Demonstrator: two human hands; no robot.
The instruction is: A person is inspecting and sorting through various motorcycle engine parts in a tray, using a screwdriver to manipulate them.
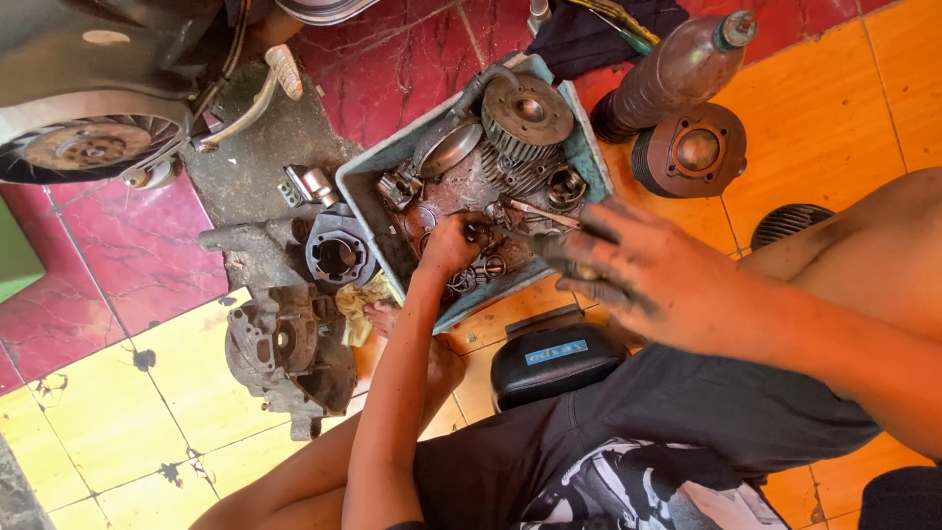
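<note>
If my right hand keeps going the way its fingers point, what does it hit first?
Probably the loose metal parts in the grey tray, next to your left hand. The right hand looks raised above them, so depth is unclear.

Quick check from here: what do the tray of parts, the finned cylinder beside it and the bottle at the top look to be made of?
The tray looks like pale blue-green plastic, grimy and oil-stained, with a bent, worn rim. The finned cylinder seems cast metal, dull grey-brown, with machined cooling fins and a flat bolt flange. The bottle appears to be clear ribbed plastic, browned by dark liquid or residue, with a greenish cap.
</note>
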